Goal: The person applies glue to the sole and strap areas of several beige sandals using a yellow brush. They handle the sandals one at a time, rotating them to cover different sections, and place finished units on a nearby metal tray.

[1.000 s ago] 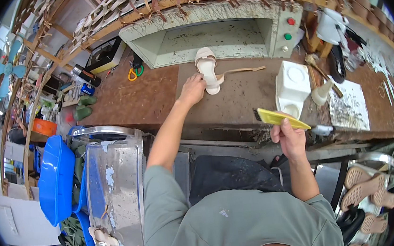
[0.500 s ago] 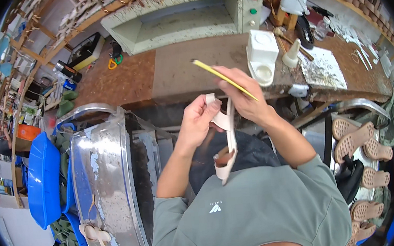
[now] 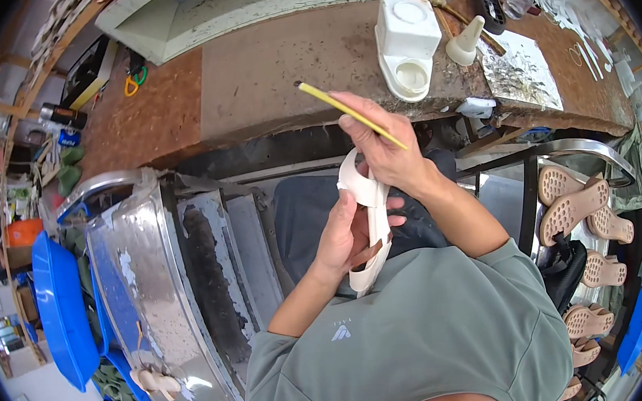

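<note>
A cream strappy sandal (image 3: 371, 190) is held over my lap, its length running toward my chest. My left hand (image 3: 340, 237) is closed around its side, thumb by the front strap and fingertips showing past the far edge. My right hand (image 3: 389, 140) grips a slim yellow stick (image 3: 339, 108) with a dark tip pointing up and left, away from the sandal. That hand's lower fingers are at the sandal's front end, partly hidden behind the strap. A brown strip (image 3: 366, 254) shows inside the heel part.
On the bench ahead stand a white dispenser (image 3: 410, 37) and a white cone-shaped bottle (image 3: 466, 43). A worn metal cart (image 3: 152, 294) holds another sandal piece (image 3: 155, 382) at left. Tan soles (image 3: 569, 211) fill a rack at right. Blue bins (image 3: 61, 310) stand far left.
The view has shifted downward. My left hand has slid along the sandal toward the heel, and my right hand has moved onto its front end, still gripping the yellow stick.
</note>
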`<move>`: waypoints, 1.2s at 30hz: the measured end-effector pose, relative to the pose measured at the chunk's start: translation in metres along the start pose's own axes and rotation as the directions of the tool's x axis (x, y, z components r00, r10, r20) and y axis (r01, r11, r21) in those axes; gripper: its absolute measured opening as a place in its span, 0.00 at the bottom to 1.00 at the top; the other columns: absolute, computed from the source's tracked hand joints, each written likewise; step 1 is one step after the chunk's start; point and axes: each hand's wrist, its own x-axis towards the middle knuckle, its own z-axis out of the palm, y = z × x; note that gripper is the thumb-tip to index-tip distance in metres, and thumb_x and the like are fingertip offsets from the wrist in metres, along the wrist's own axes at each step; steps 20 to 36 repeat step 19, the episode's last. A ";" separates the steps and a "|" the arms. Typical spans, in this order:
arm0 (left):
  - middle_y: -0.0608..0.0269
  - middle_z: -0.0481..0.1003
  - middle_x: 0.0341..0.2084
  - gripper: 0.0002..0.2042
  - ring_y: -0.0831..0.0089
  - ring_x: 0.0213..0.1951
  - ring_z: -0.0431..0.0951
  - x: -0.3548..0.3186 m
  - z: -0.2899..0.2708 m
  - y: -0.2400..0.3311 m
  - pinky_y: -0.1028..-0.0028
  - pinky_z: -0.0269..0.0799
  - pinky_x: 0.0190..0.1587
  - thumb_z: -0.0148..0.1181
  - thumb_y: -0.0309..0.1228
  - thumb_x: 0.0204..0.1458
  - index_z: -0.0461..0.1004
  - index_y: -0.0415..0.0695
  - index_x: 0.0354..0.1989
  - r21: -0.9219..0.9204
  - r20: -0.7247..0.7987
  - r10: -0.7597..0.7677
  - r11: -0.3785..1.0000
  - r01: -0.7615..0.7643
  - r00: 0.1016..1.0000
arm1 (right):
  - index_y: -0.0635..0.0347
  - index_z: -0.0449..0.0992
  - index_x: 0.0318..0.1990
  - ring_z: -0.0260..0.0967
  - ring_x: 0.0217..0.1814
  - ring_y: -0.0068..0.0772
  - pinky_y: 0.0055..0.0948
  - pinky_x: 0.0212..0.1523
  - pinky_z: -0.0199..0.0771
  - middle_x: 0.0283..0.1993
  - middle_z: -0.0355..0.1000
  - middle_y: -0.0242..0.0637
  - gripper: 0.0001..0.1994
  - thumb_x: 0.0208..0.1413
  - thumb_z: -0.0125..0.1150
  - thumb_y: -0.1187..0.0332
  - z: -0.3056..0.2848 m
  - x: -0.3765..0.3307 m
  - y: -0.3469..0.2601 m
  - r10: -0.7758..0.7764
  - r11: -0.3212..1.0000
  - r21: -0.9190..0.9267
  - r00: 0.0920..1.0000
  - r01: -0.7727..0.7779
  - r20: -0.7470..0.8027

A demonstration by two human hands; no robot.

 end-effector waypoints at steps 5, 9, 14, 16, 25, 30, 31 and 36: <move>0.54 0.73 0.37 0.22 0.67 0.34 0.78 0.026 -0.001 0.002 0.71 0.77 0.25 0.39 0.45 0.59 0.61 0.40 0.53 -0.143 -0.228 -0.069 0.989 0.037 0.971 | 0.63 0.69 0.51 0.72 0.41 0.28 0.23 0.41 0.71 0.46 0.72 0.44 0.16 0.55 0.55 0.74 -0.004 0.011 0.034 -0.085 0.992 -0.096 0.996 0.080 -0.042; 0.54 0.74 0.33 0.20 0.69 0.30 0.77 0.046 -0.006 0.005 0.71 0.77 0.21 0.38 0.42 0.58 0.66 0.37 0.45 -0.093 -0.307 -0.057 0.995 0.030 0.950 | 0.65 0.70 0.51 0.67 0.30 0.30 0.22 0.34 0.68 0.34 0.71 0.39 0.16 0.54 0.56 0.74 -0.022 0.026 0.043 -0.025 0.993 -0.116 1.000 0.024 -0.009; 0.52 0.74 0.36 0.23 0.68 0.33 0.77 0.061 -0.033 0.020 0.67 0.78 0.24 0.36 0.46 0.59 0.66 0.38 0.48 -0.070 -0.419 -0.028 0.998 -0.001 0.907 | 0.63 0.75 0.41 0.66 0.31 0.17 0.17 0.33 0.66 0.31 0.72 0.30 0.09 0.53 0.58 0.71 -0.113 0.029 0.081 0.437 0.893 0.253 0.849 -0.371 -0.297; 0.52 0.74 0.39 0.23 0.66 0.32 0.77 0.072 -0.035 0.032 0.69 0.78 0.29 0.37 0.44 0.59 0.64 0.39 0.54 -0.017 -0.454 0.055 0.997 -0.070 0.889 | 0.59 0.77 0.41 0.66 0.28 0.16 0.15 0.32 0.65 0.30 0.73 0.30 0.08 0.54 0.58 0.70 -0.143 0.023 0.095 0.521 0.853 0.210 0.808 -0.478 -0.276; 0.53 0.74 0.40 0.23 0.66 0.33 0.78 0.092 -0.038 0.036 0.71 0.78 0.31 0.41 0.44 0.58 0.63 0.39 0.55 -0.021 -0.447 0.102 0.992 -0.124 0.889 | 0.57 0.77 0.43 0.67 0.29 0.16 0.16 0.31 0.67 0.31 0.74 0.30 0.10 0.55 0.57 0.67 -0.153 0.020 0.111 0.395 0.898 -0.119 0.895 -0.424 -0.209; 0.53 0.74 0.40 0.23 0.66 0.33 0.78 0.092 -0.038 0.036 0.71 0.78 0.31 0.41 0.44 0.58 0.63 0.39 0.55 -0.021 -0.447 0.102 0.992 -0.124 0.889 | 0.57 0.77 0.43 0.67 0.29 0.16 0.16 0.31 0.67 0.31 0.74 0.30 0.10 0.55 0.57 0.67 -0.153 0.020 0.111 0.395 0.898 -0.119 0.895 -0.424 -0.209; 0.53 0.74 0.40 0.23 0.66 0.33 0.78 0.092 -0.038 0.036 0.71 0.78 0.31 0.41 0.44 0.58 0.63 0.39 0.55 -0.021 -0.447 0.102 0.992 -0.124 0.889 | 0.57 0.77 0.43 0.67 0.29 0.16 0.16 0.31 0.67 0.31 0.74 0.30 0.10 0.55 0.57 0.67 -0.153 0.020 0.111 0.395 0.898 -0.119 0.895 -0.424 -0.209; 0.53 0.74 0.40 0.23 0.66 0.33 0.78 0.092 -0.038 0.036 0.71 0.78 0.31 0.41 0.44 0.58 0.63 0.39 0.55 -0.021 -0.447 0.102 0.992 -0.124 0.889 | 0.57 0.77 0.43 0.67 0.29 0.16 0.16 0.31 0.67 0.31 0.74 0.30 0.10 0.55 0.57 0.67 -0.153 0.020 0.111 0.395 0.898 -0.119 0.895 -0.424 -0.209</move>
